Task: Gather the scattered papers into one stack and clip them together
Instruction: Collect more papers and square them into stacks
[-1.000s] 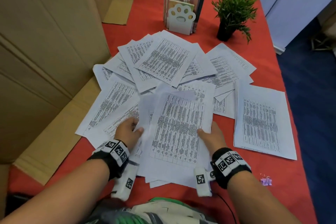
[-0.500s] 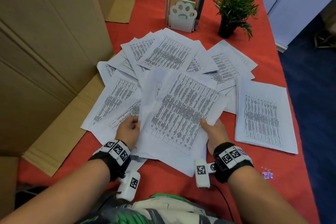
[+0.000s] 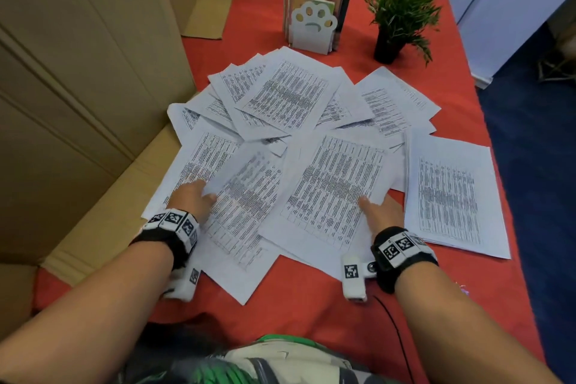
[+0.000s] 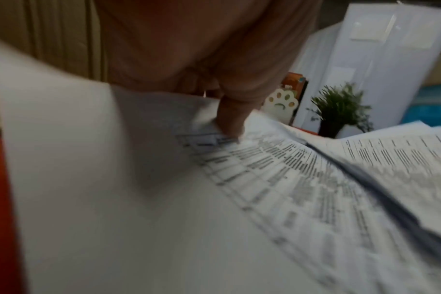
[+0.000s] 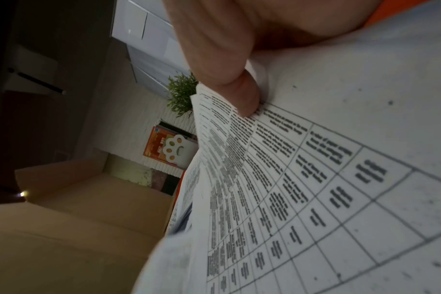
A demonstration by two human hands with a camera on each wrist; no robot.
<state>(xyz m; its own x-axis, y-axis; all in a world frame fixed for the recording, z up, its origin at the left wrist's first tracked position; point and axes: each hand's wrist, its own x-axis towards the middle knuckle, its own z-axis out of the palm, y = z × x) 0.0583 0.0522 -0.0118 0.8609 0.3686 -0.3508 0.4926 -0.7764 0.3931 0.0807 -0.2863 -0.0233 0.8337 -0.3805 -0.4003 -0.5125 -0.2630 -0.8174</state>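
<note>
Printed sheets lie scattered and overlapping on the red table (image 3: pixel 296 299). My right hand (image 3: pixel 378 209) grips a bundle of sheets (image 3: pixel 336 190) at its near right edge, thumb (image 5: pixel 239 95) on top and fingers hidden beneath. My left hand (image 3: pixel 199 196) pinches a sheet (image 3: pixel 246 206) at the left of the pile, with the thumb (image 4: pixel 229 119) pressed on its printed face. More sheets (image 3: pixel 286 97) fan out beyond, and a separate neat stack (image 3: pixel 448 193) lies to the right. A small purple clip (image 3: pixel 463 289) peeks out beside my right forearm.
A big cardboard box (image 3: pixel 78 87) walls off the left side, its flap lying under the leftmost sheets. At the back stand a paw-shaped book holder (image 3: pixel 314 25) with books and a small potted plant (image 3: pixel 402 12). The table edge runs along the right.
The bundle held by both hands has swung to the right in my right hand alone. My left hand has let go of it and taken a sheet further left.
</note>
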